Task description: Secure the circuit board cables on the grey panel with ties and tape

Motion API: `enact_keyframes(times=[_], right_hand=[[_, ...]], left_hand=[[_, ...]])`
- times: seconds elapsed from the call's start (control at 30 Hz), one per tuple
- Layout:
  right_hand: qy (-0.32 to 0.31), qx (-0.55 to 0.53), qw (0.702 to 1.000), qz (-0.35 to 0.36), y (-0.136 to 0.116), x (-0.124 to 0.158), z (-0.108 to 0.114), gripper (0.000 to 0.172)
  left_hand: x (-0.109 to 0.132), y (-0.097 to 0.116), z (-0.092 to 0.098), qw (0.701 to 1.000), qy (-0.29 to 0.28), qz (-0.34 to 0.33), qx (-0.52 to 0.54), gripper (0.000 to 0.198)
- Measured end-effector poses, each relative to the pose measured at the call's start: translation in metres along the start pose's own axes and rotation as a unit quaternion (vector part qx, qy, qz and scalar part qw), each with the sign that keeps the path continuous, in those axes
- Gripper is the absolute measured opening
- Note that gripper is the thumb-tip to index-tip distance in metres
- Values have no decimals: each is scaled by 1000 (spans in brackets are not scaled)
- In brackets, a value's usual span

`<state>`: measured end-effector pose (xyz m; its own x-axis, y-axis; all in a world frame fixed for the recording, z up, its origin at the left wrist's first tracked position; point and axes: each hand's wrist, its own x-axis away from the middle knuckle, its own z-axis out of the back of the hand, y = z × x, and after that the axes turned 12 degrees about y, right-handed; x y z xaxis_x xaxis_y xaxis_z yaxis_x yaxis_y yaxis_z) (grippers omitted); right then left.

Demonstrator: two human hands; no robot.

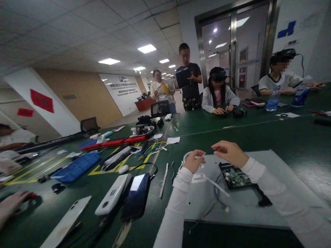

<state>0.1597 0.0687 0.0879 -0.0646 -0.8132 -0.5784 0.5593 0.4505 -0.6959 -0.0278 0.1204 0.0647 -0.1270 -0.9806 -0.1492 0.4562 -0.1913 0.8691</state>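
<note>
My left hand (194,161) hovers over the left edge of a grey flat panel (261,210), fingers bent in a pinch. A tiny pale bit shows at its fingertips, too small to name. Across a small gap, my right hand (231,153) is raised with fingers curled; a small reddish spot shows beneath them, and I cannot make out what it is. Under my right wrist lies a green circuit board (236,177) in a black frame on the panel. A white strip (218,187) and a thin grey cable (216,199) lie left of the board.
Left of the panel lie a dark phone (136,198), a white power bank (113,194) and a white phone (67,222). Farther off are a blue tray (76,167) and a red power strip (113,142). A co-worker's hand (15,206) rests at far left. Other people sit and stand beyond.
</note>
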Motion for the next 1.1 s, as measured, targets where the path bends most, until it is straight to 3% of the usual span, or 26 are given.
enact_keyframes(times=[0.13, 0.33, 0.63, 0.8, 0.93, 1.1], right_hand=[[-23, 45, 999, 6, -1, 2, -6, 15], [-22, 52, 998, -10, 1, 3, -5, 7], [-3, 51, 999, -12, 2, 2, -2, 5], [-6, 65, 998, -16, 1, 1, 1, 8], [1, 71, 997, -15, -3, 0, 5, 9], [27, 49, 998, -20, -9, -2, 19, 11]], left_hand=[[14, 21, -11, 990, -74, -2, 123, 24], [22, 26, -20, 975, -89, -8, 204, 19], [20, 21, -34, 981, -38, -19, 191, 18], [25, 24, -38, 992, 40, -85, 79, 26], [29, 27, -41, 989, 63, -118, 60, 30], [25, 19, -38, 985, 99, -60, 126, 63]])
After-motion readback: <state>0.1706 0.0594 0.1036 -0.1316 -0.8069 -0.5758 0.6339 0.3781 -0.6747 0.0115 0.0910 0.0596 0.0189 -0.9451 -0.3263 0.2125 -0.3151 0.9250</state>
